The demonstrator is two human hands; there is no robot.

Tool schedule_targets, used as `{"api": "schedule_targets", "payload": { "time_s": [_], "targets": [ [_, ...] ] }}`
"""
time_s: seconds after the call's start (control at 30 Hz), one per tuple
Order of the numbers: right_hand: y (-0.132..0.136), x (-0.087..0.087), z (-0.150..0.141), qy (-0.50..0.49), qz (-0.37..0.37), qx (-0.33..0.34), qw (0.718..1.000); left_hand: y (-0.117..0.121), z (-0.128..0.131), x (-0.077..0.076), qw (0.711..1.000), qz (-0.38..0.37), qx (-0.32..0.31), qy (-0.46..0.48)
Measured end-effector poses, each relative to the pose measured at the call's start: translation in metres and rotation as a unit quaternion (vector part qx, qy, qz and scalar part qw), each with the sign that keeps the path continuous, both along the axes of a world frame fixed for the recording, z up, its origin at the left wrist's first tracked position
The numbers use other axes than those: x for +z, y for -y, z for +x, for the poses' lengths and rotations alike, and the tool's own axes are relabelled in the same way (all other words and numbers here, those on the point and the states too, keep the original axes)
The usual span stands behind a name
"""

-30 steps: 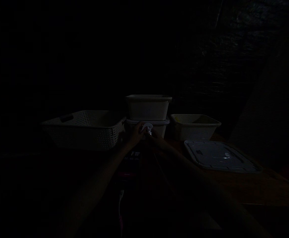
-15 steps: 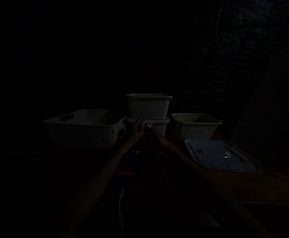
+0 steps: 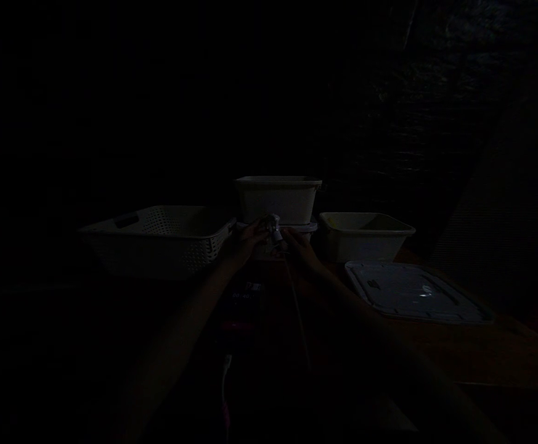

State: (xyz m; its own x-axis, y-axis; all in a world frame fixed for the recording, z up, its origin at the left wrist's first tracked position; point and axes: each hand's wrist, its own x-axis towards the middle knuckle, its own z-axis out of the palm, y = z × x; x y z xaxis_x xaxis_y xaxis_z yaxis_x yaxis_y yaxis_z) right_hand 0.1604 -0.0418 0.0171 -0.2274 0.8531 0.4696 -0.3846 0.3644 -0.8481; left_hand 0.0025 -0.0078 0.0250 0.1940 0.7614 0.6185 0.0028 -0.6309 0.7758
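Observation:
The view is very dark. My left hand point(image 3: 250, 235) is closed on a small white object point(image 3: 275, 229) with a shiny, rounded top; its kind is too dim to tell. Close by on its other side, my right hand point(image 3: 300, 243) has its fingers bent in towards it, and what they pinch is hidden in shadow. A thin pale cord point(image 3: 299, 308) runs from below the hands towards me over the table. Directly behind the hands, a white tub point(image 3: 278, 200) stands on a lidded container point(image 3: 312, 228).
To the left sits a perforated white basket point(image 3: 158, 253). On the right are another white tub point(image 3: 361, 245) and a flat pale lid point(image 3: 402, 293) on the wooden table point(image 3: 472, 354). A phone point(image 3: 241, 308) showing a timer lies between my forearms, near a white cable point(image 3: 226, 370).
The white object has turned between my hands, and its shiny part now points upward. My right hand's fingers have shifted slightly. The cord has moved and lies straighter.

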Motion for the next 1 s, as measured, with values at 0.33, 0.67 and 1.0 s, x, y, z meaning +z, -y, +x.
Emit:
{"api": "schedule_targets", "payload": {
  "time_s": [0.33,0.67,1.0],
  "targets": [
    [-0.001,0.011,0.013,0.057,0.094,-0.090,0.990,0.006,0.006,0.005,0.996,0.025,0.078,0.047],
    [0.003,0.007,0.010,0.073,0.103,-0.099,0.987,0.009,0.005,0.005,0.996,0.012,0.061,0.060],
    [0.004,0.007,0.010,0.080,0.094,-0.113,0.986,0.015,0.006,0.008,0.997,0.025,0.076,0.014]
  ]
}}
